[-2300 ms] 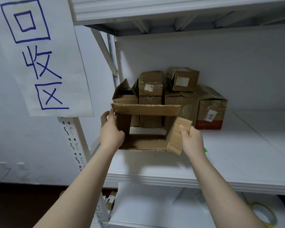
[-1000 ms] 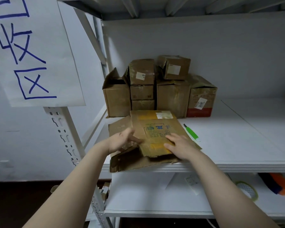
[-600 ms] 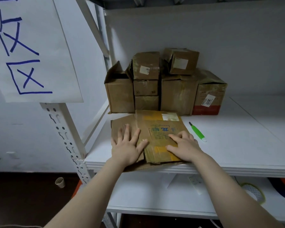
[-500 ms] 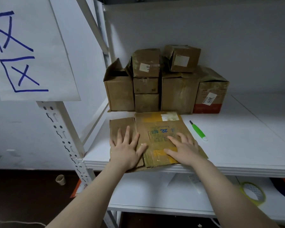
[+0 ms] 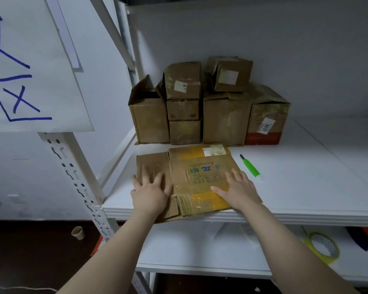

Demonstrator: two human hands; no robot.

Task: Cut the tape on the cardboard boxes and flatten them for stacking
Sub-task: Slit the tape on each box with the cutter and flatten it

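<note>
One flattened cardboard box (image 5: 200,175) lies on the white shelf (image 5: 306,187), its near left corner hanging a little over the front lip. Two hands rest on it, and neither grasps anything. The left hand (image 5: 151,196) presses palm-down on its left flap, fingers straight and spread. The right hand (image 5: 240,192) presses palm-down on its right half, fingers likewise straight, beside the blue-green print. The flattened cardboard box carries one white label at its far right corner, two yellow patches, and shiny clear tape near its front edge.

Directly behind it, against the back wall, seven boxes stand still in shape:
- one open-topped box (image 5: 149,119) behind the left flap
- a column of three small boxes (image 5: 183,110) next to that
- one tall box (image 5: 225,118) behind the right half, with one small labelled box (image 5: 229,74) on top of it
- one red-banded box (image 5: 268,117) with a white sticker, furthest right

One green utility knife (image 5: 251,167) lies on the shelf just right of the flattened cardboard box, apart from it and running roughly along its right edge. Below and to the right, on the lower shelf, lies one tape roll (image 5: 322,248) with a yellowish rim. Something orange sits beside the roll at the frame edge, too cut off to identify.

Up and to the left of the flattened cardboard box hangs one white paper sign (image 5: 30,81) with blue marker strokes. Down and to the left, on the dark floor, stands one small paper cup (image 5: 78,232).
</note>
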